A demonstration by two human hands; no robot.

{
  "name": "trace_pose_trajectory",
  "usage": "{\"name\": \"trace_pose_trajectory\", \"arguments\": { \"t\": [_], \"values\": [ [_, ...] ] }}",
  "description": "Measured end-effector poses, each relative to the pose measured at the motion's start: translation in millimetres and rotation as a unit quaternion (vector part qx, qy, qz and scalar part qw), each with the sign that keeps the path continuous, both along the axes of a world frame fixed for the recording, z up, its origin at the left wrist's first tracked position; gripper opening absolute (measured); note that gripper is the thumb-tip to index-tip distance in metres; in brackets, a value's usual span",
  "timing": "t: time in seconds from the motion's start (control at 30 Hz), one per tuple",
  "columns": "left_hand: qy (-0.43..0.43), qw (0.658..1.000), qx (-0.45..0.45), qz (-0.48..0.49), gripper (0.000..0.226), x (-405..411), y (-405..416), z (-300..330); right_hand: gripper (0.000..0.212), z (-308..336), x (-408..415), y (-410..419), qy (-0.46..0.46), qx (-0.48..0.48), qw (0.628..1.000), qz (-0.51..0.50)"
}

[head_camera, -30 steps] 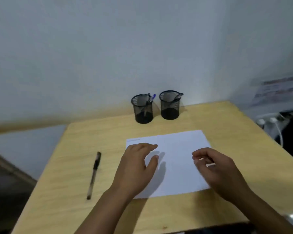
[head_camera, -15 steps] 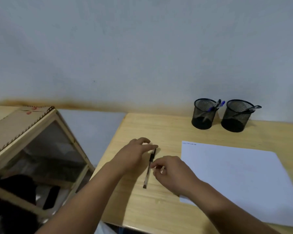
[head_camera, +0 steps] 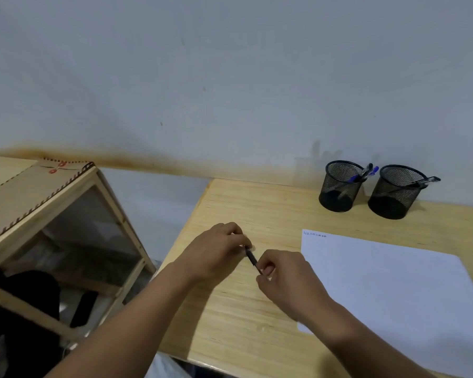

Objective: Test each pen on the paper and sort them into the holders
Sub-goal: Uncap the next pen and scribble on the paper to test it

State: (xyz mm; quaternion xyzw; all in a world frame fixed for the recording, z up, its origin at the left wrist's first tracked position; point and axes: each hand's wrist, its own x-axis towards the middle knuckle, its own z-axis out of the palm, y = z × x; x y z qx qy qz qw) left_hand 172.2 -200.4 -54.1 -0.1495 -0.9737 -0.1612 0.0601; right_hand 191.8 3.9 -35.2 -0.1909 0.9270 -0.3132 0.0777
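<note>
Both hands are gripping one dark pen just above the worktop: the left hand is pinching its far end between thumb and fingertips, and the right hand is closing its grip on the near end. The pen is lying slanted between the two hands, to the left of the white paper, near its left edge but not over it. The paper is lying flat on the worktop, with small scribbles at its top left corner. Behind it, near the wall, two black mesh holders are standing side by side; the left holder is carrying blue pens, and the right holder is carrying a dark pen leaning to the right.
</note>
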Motion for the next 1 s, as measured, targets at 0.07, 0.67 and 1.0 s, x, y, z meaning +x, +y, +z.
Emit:
{"name": "trace_pose_trajectory", "arguments": {
  "t": [0.07,0.67,1.0],
  "values": [
    [0.005,0.999,0.036,-0.009,0.024,4.3,-2.1,0.2,0.015,4.4,-1.8,11.3,0.008,-0.006,1.0,0.004],
    [0.083,0.984,0.153,-0.021,0.036,29.3,87.9,20.6,0.017,35.1,-7.9,81.7,0.099,-0.018,0.995,0.02],
    [0.101,0.983,0.144,-0.046,0.036,28.2,100.9,22.2,0.014,23.4,2.3,90.3,0.103,-0.046,0.992,-0.054]
  ]
}}
